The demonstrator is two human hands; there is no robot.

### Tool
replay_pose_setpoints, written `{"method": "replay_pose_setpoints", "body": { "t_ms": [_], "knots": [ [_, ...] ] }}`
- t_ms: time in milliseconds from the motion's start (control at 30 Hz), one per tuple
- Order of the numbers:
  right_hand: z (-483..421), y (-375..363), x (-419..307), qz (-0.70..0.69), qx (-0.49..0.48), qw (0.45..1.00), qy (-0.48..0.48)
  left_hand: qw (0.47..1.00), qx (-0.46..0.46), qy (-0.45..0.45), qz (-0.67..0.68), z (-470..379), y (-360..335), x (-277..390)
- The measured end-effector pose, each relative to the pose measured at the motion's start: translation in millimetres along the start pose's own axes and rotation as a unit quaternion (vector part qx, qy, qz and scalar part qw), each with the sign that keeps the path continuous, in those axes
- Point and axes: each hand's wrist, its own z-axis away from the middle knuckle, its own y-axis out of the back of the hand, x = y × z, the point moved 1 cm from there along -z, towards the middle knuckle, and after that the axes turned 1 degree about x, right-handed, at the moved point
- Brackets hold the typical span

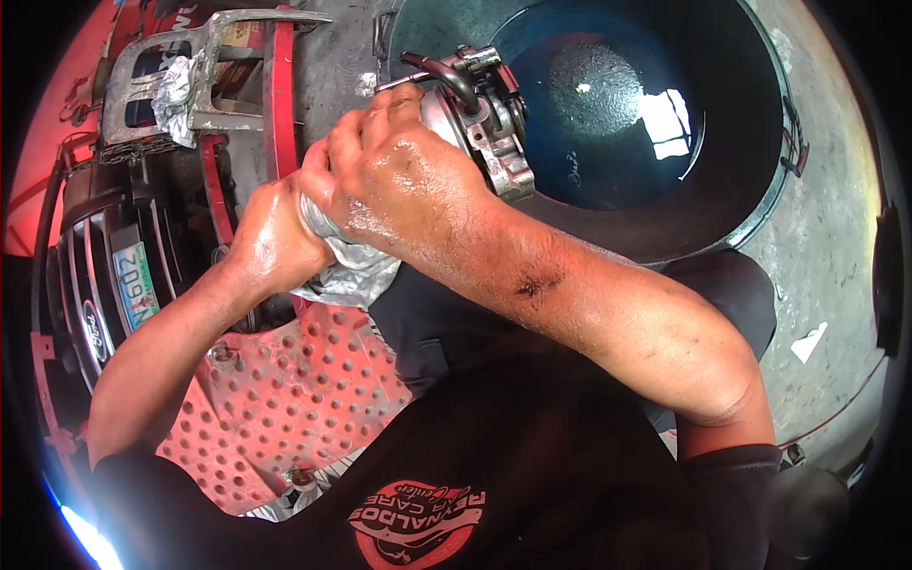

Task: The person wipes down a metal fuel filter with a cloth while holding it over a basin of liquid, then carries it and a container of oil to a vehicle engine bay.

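My right hand (406, 171), wet and shiny, is wrapped over the near side of a metal engine part (491, 132) with a curved dark pipe. Its fingertips and the part's underside are hidden. Just left of it, my left hand (278, 231) grips a wet grey-white rag (353, 267), bunched below both hands. The two hands touch, and the fingers of the right overlap the rag's upper edge. Whether the rag presses on the part cannot be seen. Behind the part stands a wide round black basin (741, 178) with dark liquid (598, 85) in it.
A red metal bar (281, 92) runs beside a worn grey chair (153, 78) with another rag (174, 92) on it. At left is a Ford vehicle's grille (89, 278) with a licence plate. A red dimpled panel (292, 385) lies low left; a white scrap (810, 342) is on the concrete floor (819, 278).
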Motion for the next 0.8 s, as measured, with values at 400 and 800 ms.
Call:
{"method": "replay_pose_setpoints", "body": {
  "t_ms": [400,800],
  "knots": [
    [-2.2,0.1,5.5,-0.041,-0.021,0.999,-0.003,0.998,0.041,-0.006,-0.052,-2.6,-8.4,-8.7],
    [2.2,-4.7,-9.8,0.000,0.069,0.998,-0.003,0.915,-0.254,0.092,0.300,-5.2,26.6,-16.7]
  ]
}}
